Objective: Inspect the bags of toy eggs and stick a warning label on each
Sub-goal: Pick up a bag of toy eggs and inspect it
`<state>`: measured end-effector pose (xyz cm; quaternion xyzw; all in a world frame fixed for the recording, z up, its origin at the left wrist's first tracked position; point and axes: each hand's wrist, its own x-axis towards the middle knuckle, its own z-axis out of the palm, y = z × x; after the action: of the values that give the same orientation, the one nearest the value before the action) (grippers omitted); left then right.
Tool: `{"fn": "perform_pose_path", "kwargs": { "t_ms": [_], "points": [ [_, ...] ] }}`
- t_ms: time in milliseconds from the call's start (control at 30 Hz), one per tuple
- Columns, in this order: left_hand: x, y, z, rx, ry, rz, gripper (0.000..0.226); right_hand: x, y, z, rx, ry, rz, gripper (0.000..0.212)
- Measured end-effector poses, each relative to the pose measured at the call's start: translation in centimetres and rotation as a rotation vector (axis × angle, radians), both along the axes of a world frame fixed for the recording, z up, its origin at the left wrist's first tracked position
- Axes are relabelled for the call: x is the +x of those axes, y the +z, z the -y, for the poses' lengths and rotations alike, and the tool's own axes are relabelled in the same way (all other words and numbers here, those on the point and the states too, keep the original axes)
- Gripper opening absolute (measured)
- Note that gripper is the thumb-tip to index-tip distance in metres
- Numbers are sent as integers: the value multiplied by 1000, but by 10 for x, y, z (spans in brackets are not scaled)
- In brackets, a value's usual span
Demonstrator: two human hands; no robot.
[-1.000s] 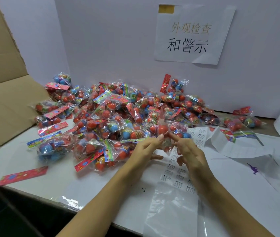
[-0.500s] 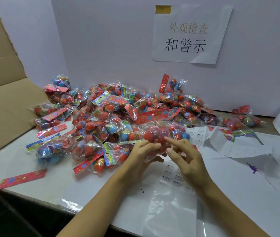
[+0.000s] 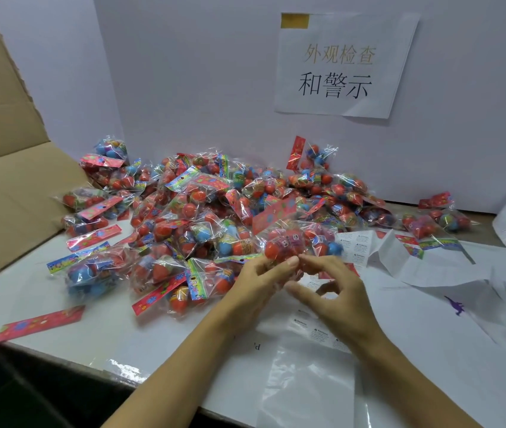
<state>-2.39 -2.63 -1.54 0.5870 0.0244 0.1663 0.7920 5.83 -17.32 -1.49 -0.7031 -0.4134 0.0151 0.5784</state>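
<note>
While the left hand point(image 3: 258, 279) grips a clear bag of toy eggs point(image 3: 288, 242) from below, thumb pressed on a red egg, the right hand point(image 3: 335, 288) meets it from the other side with curled fingers, though whether it pinches the plastic or a label I cannot tell. The bag is raised at the near edge of a big pile of bags point(image 3: 202, 211) on the white desk point(image 3: 60, 304), in front of a sheet of warning labels point(image 3: 353, 245). A loose red header card point(image 3: 40, 322) lies near the desk's front left edge.
</note>
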Motion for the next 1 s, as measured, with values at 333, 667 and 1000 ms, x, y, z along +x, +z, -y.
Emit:
{"fn": "perform_pose_path", "kwargs": {
  "t_ms": [333,667,1000],
  "points": [
    [3,4,8,-19,35,-97,60,14,8,4,184,-74,-411,19],
    [3,-2,0,5,-50,-114,32,13,17,5,176,258,-651,26],
    [-1,-4,-2,72,-21,-95,34,16,12,7,-122,-30,-414,46]
  ]
}}
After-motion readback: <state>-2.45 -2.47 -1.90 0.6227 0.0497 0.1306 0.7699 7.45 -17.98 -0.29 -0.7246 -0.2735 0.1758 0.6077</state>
